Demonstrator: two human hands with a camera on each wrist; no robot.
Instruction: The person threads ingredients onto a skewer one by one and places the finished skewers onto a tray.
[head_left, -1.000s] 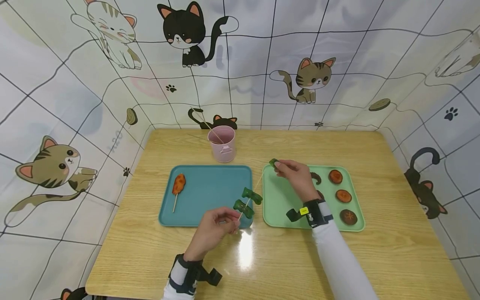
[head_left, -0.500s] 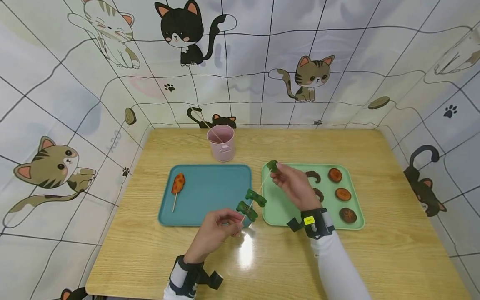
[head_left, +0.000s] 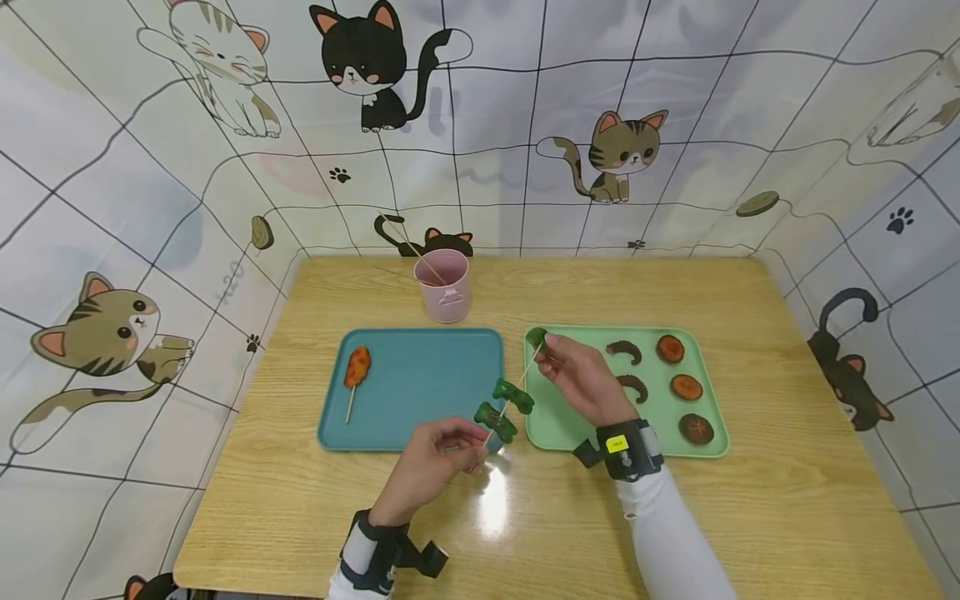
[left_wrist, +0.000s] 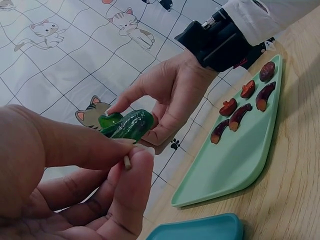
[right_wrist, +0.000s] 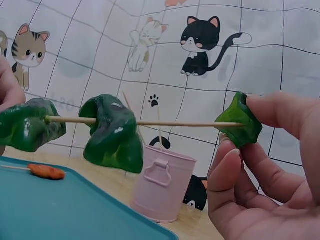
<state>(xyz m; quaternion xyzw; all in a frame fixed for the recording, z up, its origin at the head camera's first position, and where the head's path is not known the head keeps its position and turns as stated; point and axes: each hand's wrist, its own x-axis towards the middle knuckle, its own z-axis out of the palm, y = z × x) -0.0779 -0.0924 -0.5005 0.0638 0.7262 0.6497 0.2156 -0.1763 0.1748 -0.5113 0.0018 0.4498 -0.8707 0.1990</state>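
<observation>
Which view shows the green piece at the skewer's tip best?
The right wrist view: the green piece fills the frame, pinched by the right hand on the skewer. The head view shows it small; the left wrist view only edge-on.

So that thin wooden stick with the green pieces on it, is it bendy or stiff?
Probably stiff: the stick stays straight carrying two green pieces, held only at its ends. Likely light too, since the left hand merely pinches it. Being so thin, it might snap.
</observation>
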